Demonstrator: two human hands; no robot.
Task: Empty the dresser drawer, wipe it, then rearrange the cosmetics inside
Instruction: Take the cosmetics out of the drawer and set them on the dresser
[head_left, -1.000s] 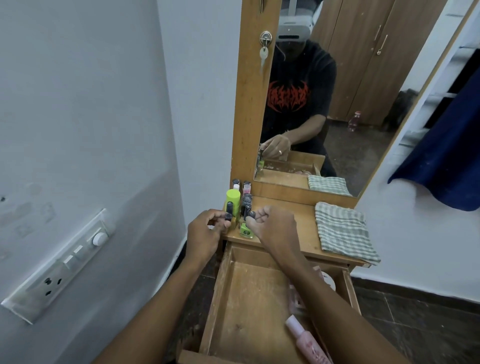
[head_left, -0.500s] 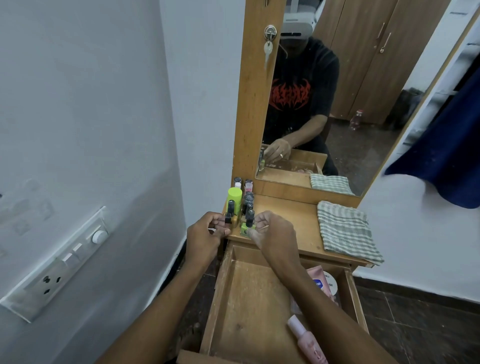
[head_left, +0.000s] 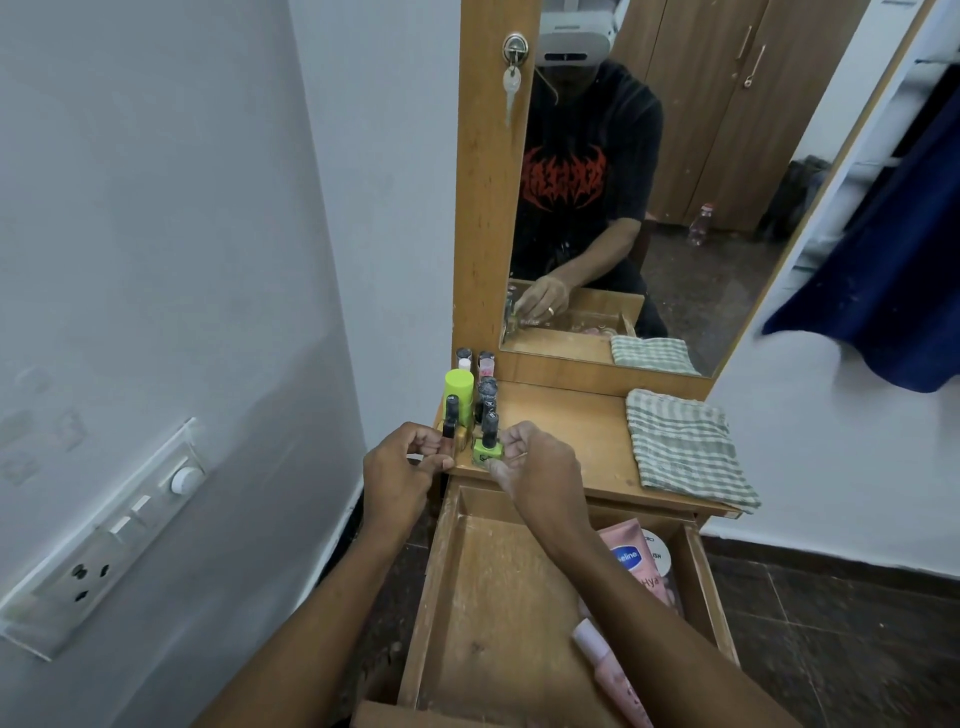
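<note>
The wooden drawer (head_left: 488, 613) is pulled open below the dresser top (head_left: 576, 431). In its right side lie a pink Vaseline tube (head_left: 631, 558), a white round jar (head_left: 658, 551) and a pink bottle (head_left: 605, 662); my right forearm hides part of them. Several small nail polish bottles stand in a cluster at the top's left front corner. My left hand (head_left: 408, 473) is closed around a gold bottle with a black cap (head_left: 450, 422). My right hand (head_left: 537, 470) pinches a green bottle with a dark cap (head_left: 487, 450) that stands on the top.
A tall lime-capped bottle (head_left: 459, 392) and small pink bottles (head_left: 485, 362) stand behind the cluster. A folded green-checked cloth (head_left: 680, 447) lies on the right of the top. The mirror (head_left: 675, 182) rises behind. The wall with a switch panel (head_left: 104, 540) is close on the left.
Both hands stay at the bottle cluster. My right hand has slid to the right side of the green bottle, which now shows more fully. The view tilted slightly down.
</note>
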